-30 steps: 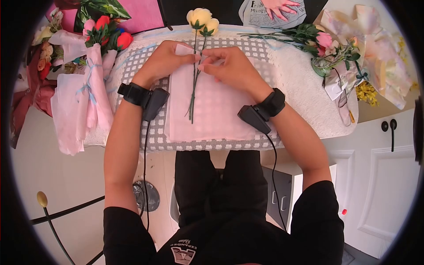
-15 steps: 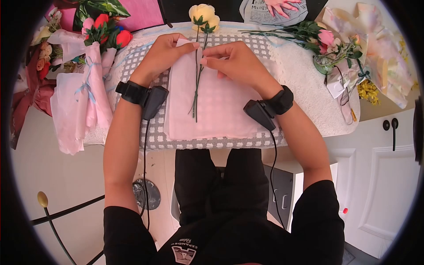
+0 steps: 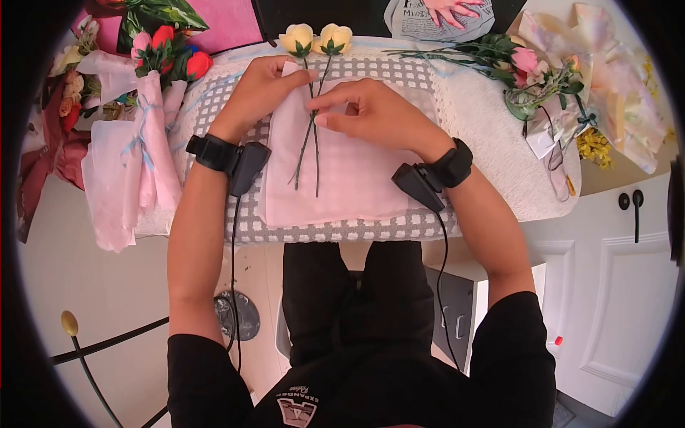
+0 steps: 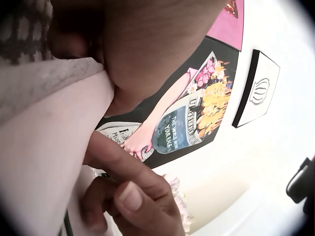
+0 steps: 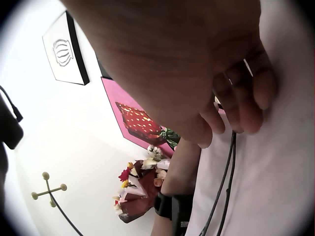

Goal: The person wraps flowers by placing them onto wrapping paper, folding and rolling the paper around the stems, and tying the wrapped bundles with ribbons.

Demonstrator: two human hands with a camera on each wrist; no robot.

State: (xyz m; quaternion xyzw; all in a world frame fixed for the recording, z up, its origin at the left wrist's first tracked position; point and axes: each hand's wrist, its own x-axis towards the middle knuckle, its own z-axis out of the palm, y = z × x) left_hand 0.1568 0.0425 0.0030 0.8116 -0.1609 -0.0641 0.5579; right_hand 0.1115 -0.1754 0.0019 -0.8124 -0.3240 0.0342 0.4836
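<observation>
Two cream-yellow roses, one on the left [image 3: 297, 40] and one on the right [image 3: 333, 39], lie with long green stems crossed over a folded sheet of pink wrapping paper [image 3: 364, 185]. My left hand [image 3: 260, 93] pinches the paper's upper left edge, thumb reaching toward the stems. In the left wrist view the paper [image 4: 44, 132] rises beside that hand. My right hand [image 3: 378, 114] has its index fingertip and thumb right at the stem crossing, fingers loosely bent. The right wrist view shows the stems [image 5: 227, 189] running out from beneath these fingers.
A grey-and-white checked cloth [image 3: 250, 221] lies under the paper. Pink-wrapped bouquets [image 3: 150, 164] stand at left, with red tulips [image 3: 200, 65] behind. Loose stems with a pink flower [image 3: 524, 60] lie at right near pale floral wrapping [image 3: 614, 93].
The two rose heads, overlapping before, now stand apart side by side, and their stems cross in an X. My right hand has moved left and slightly down to the crossing. The left hand stays almost still.
</observation>
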